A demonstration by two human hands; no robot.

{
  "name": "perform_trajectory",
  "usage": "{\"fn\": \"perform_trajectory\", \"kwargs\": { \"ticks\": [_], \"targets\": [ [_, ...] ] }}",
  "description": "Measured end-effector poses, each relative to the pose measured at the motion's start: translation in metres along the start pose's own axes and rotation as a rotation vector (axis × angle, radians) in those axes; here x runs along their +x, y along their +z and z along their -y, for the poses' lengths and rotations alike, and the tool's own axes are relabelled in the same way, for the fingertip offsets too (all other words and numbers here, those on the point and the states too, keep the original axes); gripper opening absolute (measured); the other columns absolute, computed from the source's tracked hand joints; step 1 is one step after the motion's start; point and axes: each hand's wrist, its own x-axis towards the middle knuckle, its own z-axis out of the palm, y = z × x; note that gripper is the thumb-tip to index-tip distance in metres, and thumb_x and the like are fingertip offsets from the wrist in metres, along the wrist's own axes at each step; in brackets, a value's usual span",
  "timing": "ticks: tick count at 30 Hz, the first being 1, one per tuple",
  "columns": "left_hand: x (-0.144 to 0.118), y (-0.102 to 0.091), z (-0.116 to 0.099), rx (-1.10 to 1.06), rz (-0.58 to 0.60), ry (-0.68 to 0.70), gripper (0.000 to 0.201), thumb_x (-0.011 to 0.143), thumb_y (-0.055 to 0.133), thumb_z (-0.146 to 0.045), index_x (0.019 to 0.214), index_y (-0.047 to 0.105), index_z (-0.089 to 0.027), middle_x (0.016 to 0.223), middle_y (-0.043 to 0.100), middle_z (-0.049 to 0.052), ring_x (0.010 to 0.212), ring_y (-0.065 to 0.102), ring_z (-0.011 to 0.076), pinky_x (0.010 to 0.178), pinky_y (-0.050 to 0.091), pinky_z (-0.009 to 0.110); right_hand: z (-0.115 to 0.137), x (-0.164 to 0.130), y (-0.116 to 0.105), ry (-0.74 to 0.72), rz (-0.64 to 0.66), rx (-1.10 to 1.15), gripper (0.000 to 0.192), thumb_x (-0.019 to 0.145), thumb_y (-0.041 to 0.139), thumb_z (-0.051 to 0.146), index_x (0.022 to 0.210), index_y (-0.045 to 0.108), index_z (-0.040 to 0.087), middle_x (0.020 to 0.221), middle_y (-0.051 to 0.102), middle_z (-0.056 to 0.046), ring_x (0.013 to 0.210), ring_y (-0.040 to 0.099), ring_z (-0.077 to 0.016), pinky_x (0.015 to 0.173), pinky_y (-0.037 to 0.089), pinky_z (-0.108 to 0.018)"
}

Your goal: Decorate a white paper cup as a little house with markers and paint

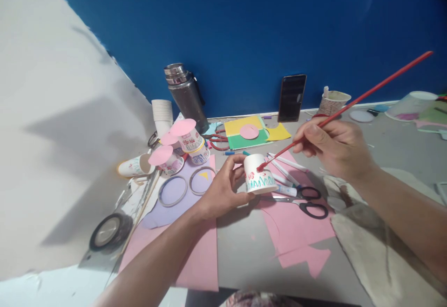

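Note:
My left hand (220, 190) grips a white paper cup (257, 175) turned upside down and tilted, painted with red flowers and green grass. My right hand (335, 146) holds a long red paintbrush (366, 94) whose red-tipped bristles touch the cup's side. Both hands hover just above the grey table (244, 246), over sheets of pink paper (296, 228).
Black-handled scissors (309, 202) and several markers (286, 170) lie under the cup. Decorated cups with pink lids (181, 146), tape rolls (108, 230), a steel flask (185, 94), a phone (292, 97), a paint cup (333, 102) and coloured paper (251, 132) crowd the far side.

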Motion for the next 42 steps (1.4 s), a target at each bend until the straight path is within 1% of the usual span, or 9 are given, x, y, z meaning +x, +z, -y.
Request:
{"fn": "perform_trajectory", "kwargs": {
  "ticks": [5, 12, 16, 20, 23, 26, 31, 35, 42],
  "targets": [
    [-0.0007, 0.0004, -0.0016, -0.010, 0.000, -0.015, 0.072, 0.069, 0.093, -0.017, 0.126, 0.050, -0.029, 0.139, 0.065, 0.008, 0.137, 0.062, 0.0328, 0.114, 0.048, 0.049, -0.0005, 0.0008, -0.0016, 0.001, -0.019, -0.003, 0.032, 0.099, 0.073, 0.047, 0.083, 0.081, 0.021, 0.068, 0.075, -0.004, 0.054, 0.060, -0.0121, 0.048, 0.046, -0.026],
    [-0.0004, -0.0019, 0.0037, -0.035, -0.008, -0.007, 0.070, 0.069, 0.090, -0.012, 0.126, 0.051, -0.027, 0.140, 0.061, 0.009, 0.136, 0.061, 0.0337, 0.108, 0.050, 0.045, -0.0012, 0.0021, -0.0033, -0.001, -0.007, -0.010, 0.033, 0.099, 0.073, 0.048, 0.083, 0.081, 0.021, 0.067, 0.075, -0.003, 0.053, 0.060, -0.0114, 0.047, 0.047, -0.024],
    [0.0001, -0.0031, 0.0050, -0.063, -0.009, -0.010, 0.070, 0.070, 0.088, -0.011, 0.126, 0.051, -0.027, 0.140, 0.061, 0.009, 0.136, 0.061, 0.0333, 0.110, 0.049, 0.046, -0.0005, 0.0026, -0.0032, 0.006, -0.013, 0.002, 0.032, 0.098, 0.074, 0.049, 0.082, 0.080, 0.021, 0.066, 0.075, -0.003, 0.053, 0.060, -0.0111, 0.047, 0.047, -0.024],
    [0.0007, -0.0036, 0.0050, -0.088, -0.011, -0.024, 0.069, 0.069, 0.088, -0.011, 0.125, 0.050, -0.027, 0.141, 0.061, 0.010, 0.138, 0.060, 0.0341, 0.113, 0.047, 0.049, -0.0004, 0.0026, -0.0036, 0.021, -0.050, 0.012, 0.032, 0.096, 0.076, 0.050, 0.082, 0.080, 0.022, 0.066, 0.075, -0.003, 0.055, 0.062, -0.0120, 0.047, 0.047, -0.023],
    [0.0010, -0.0035, 0.0043, -0.099, -0.028, -0.029, 0.070, 0.068, 0.089, -0.012, 0.125, 0.050, -0.026, 0.141, 0.060, 0.010, 0.138, 0.060, 0.0348, 0.113, 0.047, 0.050, -0.0012, 0.0026, -0.0044, 0.025, -0.023, 0.009, 0.032, 0.097, 0.075, 0.050, 0.083, 0.081, 0.022, 0.066, 0.074, -0.002, 0.054, 0.061, -0.0114, 0.048, 0.047, -0.023],
    [0.0010, -0.0034, 0.0041, -0.115, -0.029, -0.043, 0.071, 0.068, 0.089, -0.012, 0.125, 0.050, -0.026, 0.140, 0.062, 0.010, 0.138, 0.060, 0.0351, 0.114, 0.047, 0.050, -0.0016, 0.0025, -0.0042, 0.028, -0.029, 0.020, 0.032, 0.097, 0.075, 0.050, 0.083, 0.081, 0.022, 0.066, 0.074, -0.002, 0.055, 0.061, -0.0113, 0.048, 0.046, -0.023],
    [0.0012, -0.0037, 0.0058, -0.118, -0.022, -0.035, 0.070, 0.068, 0.090, -0.011, 0.124, 0.051, -0.027, 0.138, 0.064, 0.009, 0.138, 0.060, 0.0343, 0.116, 0.046, 0.051, 0.0006, 0.0032, -0.0011, 0.076, -0.029, 0.072, 0.036, 0.092, 0.078, 0.055, 0.079, 0.081, 0.021, 0.064, 0.074, -0.003, 0.051, 0.059, -0.0100, 0.047, 0.045, -0.022],
    [0.0012, -0.0037, 0.0062, -0.084, -0.016, -0.025, 0.069, 0.069, 0.089, -0.011, 0.125, 0.051, -0.027, 0.136, 0.065, 0.009, 0.135, 0.062, 0.0334, 0.112, 0.048, 0.050, 0.0025, 0.0037, 0.0020, 0.070, -0.062, 0.117, 0.035, 0.087, 0.084, 0.055, 0.078, 0.081, 0.021, 0.064, 0.075, -0.002, 0.050, 0.059, -0.0099, 0.046, 0.045, -0.022],
    [0.0010, -0.0008, 0.0020, -0.059, -0.008, -0.034, 0.069, 0.066, 0.089, -0.011, 0.123, 0.053, -0.027, 0.136, 0.065, 0.009, 0.132, 0.064, 0.0333, 0.108, 0.050, 0.046, -0.0009, 0.0010, 0.0027, 0.043, -0.029, 0.054, 0.033, 0.095, 0.077, 0.051, 0.082, 0.083, 0.021, 0.067, 0.076, -0.003, 0.052, 0.059, -0.0105, 0.046, 0.045, -0.023]
  ]
}}
